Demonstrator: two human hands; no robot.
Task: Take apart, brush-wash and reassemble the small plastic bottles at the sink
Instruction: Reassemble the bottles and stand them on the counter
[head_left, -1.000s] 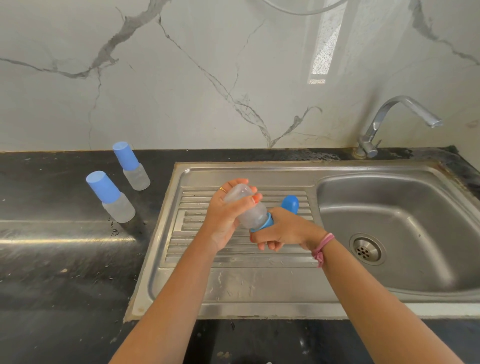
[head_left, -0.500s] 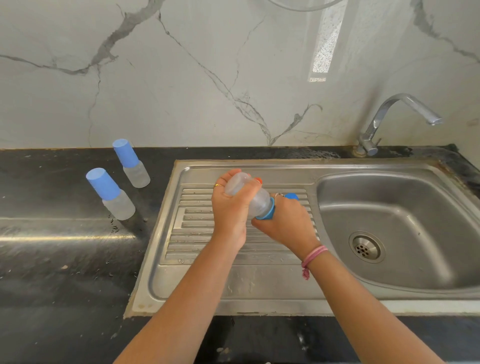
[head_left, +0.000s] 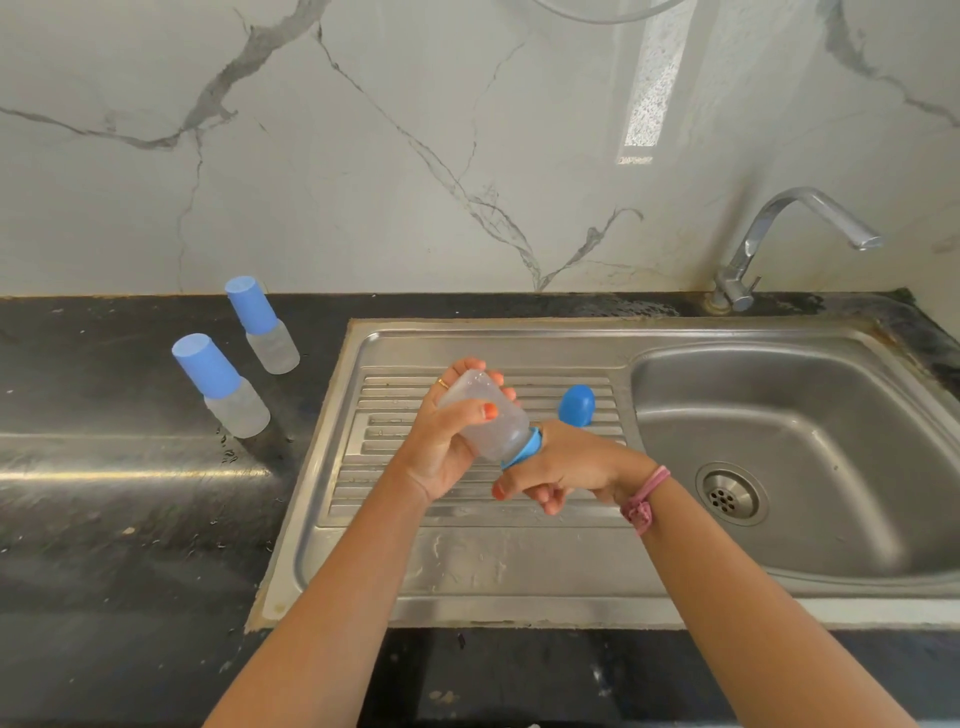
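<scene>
Head view: one black tabletop (head_left: 104, 519) carries one steel sink (head_left: 519, 571) with one tap (head_left: 779, 218). Two capped bottles (head_left: 228, 389) stand left of the sink. Left hand (head_left: 441, 447) grips a third bottle (head_left: 483, 421), tilted, over the drainboard; right hand (head_left: 571, 467) curls around its blue collar (head_left: 527, 449). One loose blue cap (head_left: 576, 405) lies behind.

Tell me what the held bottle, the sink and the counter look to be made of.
Held bottle: frosted translucent plastic, by its cloudy see-through wall; blue collar opaque, matte plastic.
Sink: brushed stainless steel, going by its grey sheen and pressed drain ridges.
Counter: polished black stone, probably granite; it shows a streaky glare.
</scene>
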